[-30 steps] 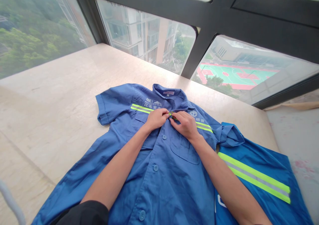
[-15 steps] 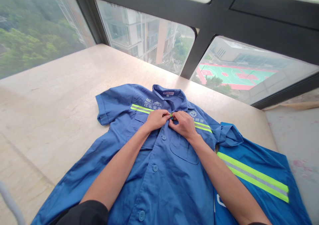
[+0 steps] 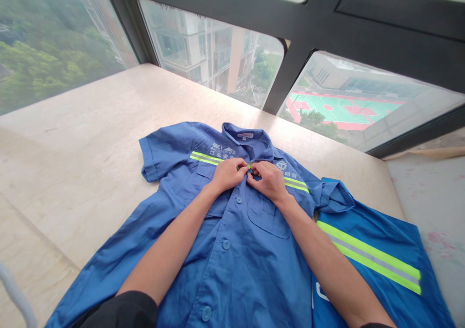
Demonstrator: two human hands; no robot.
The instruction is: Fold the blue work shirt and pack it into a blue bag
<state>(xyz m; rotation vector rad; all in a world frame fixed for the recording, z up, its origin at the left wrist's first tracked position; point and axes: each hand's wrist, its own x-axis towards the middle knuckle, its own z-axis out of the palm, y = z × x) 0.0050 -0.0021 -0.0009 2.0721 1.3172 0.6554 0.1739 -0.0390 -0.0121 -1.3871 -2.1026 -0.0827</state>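
Observation:
A blue short-sleeved work shirt [image 3: 265, 270] lies spread out, its collar toward the window. White print and yellow-green reflective strips cross its chest. Both hands meet at the front placket just below the collar. My left hand [image 3: 229, 174] pinches the shirt's edge at the reflective strip. Right beside it, my right hand [image 3: 268, 181] grips the other side of the same spot with bent fingers. The fingertips hide whatever button is there. Lower on the placket, several blue buttons [image 3: 226, 244] sit fastened in a line.
Under the shirt is a pale stone sill [image 3: 80, 153]. A second blue garment [image 3: 392, 231] with a wide reflective band lies at the right, partly under the shirt. Dark window frames [image 3: 218, 10] rise behind. A whitish cord or tube [image 3: 16, 294] shows at the lower left.
Both hands stay at the same spot on the placket. The fingers have shifted only very slightly, and the shirt lies as before.

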